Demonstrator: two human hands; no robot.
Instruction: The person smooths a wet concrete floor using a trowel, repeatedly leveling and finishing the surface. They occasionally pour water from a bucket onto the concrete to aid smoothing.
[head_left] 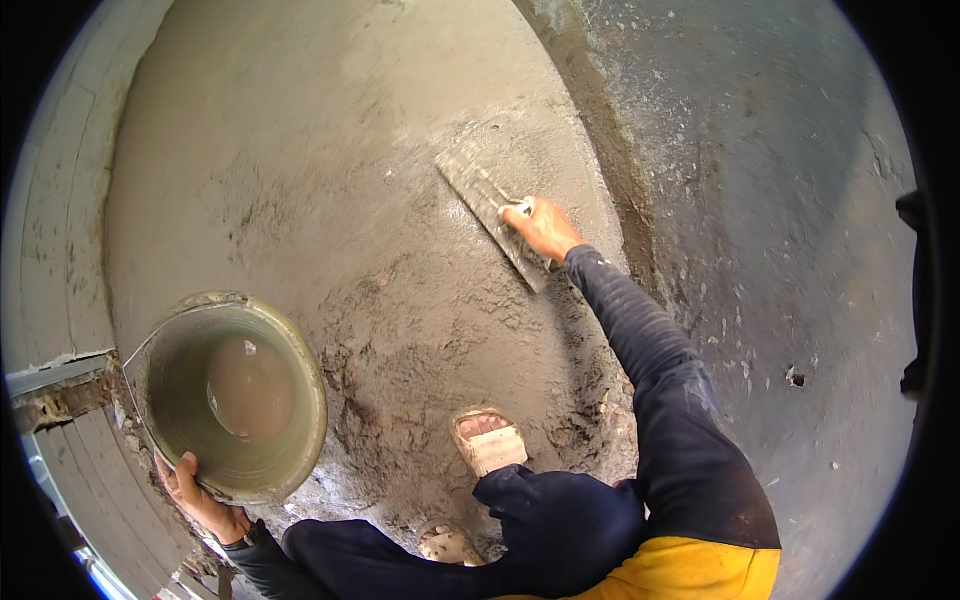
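"Grey-brown wet concrete [300, 190]; where's the trowel [474, 204]?"
"On it, near the head view's centre, right hand [546, 231] closed around its handle."
"Left hand [206, 506]?"
"Thumb at the rim of the bucket [180, 405]; whether it's gripping, I can't tell."

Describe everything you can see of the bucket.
The bucket is round, open-topped and dull olive, apparently plastic, with a smeared rim and a thin wire handle along its left side. Murky brownish liquid lies at its bottom. It is at the picture's left, mouth up; the left hand holds its near-left rim.
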